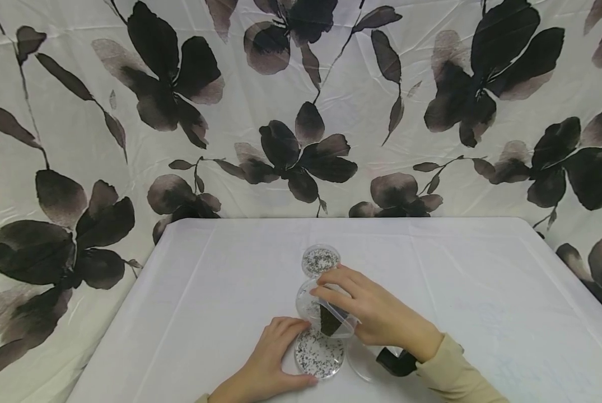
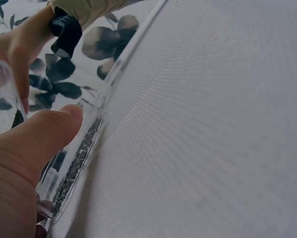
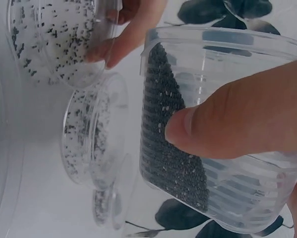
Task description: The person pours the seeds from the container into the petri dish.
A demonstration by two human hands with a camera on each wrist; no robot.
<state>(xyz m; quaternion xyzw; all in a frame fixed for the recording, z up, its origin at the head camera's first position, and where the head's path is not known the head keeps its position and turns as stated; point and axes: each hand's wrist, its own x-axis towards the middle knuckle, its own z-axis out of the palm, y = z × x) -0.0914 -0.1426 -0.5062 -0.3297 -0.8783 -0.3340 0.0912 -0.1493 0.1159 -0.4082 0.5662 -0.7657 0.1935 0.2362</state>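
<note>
My right hand (image 1: pixel 381 316) grips a tilted clear plastic tub (image 1: pixel 349 326), its thumb pressed on the tub's wall in the right wrist view. Small dark grains like seeds (image 3: pixel 170 134) are heaped along one side of the tub. Below the tub, a round clear dish (image 1: pixel 321 358) lies on the table with dark grains scattered in it. My left hand (image 1: pixel 270 358) holds this dish at its left side between thumb and fingers. Behind it stand a second clear dish (image 1: pixel 306 302), partly hidden by the tub and right hand, and a smaller dish (image 1: pixel 321 259), both with grains.
A clear round dish or lid (image 1: pixel 359 364) lies to the right of the held dish, partly under the right forearm. A black strap (image 1: pixel 397 362) circles the right wrist. The white-covered table (image 1: pixel 180 280) ends at a floral cloth (image 1: pixel 285 151) behind.
</note>
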